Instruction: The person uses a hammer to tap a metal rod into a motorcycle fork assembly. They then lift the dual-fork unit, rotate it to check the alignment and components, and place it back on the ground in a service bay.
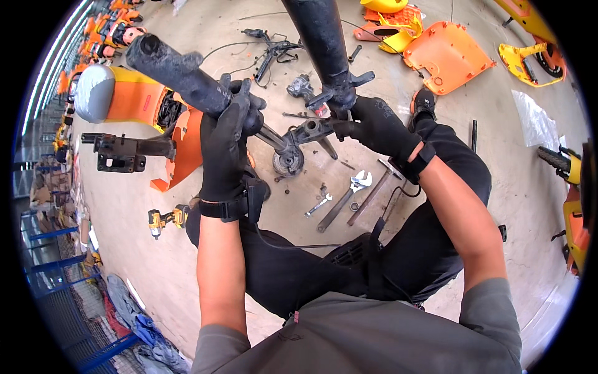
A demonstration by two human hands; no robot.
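Both gloves (227, 146) are black cloth, matt. The fork tubes (180, 75) are dark metal, dull and dirty, with a rough look. The wrench (349, 193) is bare metal, a little shiny. The orange panels (445, 56) are smooth plastic. The floor (511, 187) is grey concrete, matt.

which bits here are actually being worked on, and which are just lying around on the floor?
In hand:
- left hand, gloved, gripping the left black tube
- right hand, gloved, at the base of the right black tube
- metal bracket joining the tubes

Lying about:
- adjustable wrench
- hammer
- small spanner
- yellow cordless driver
- orange body panel
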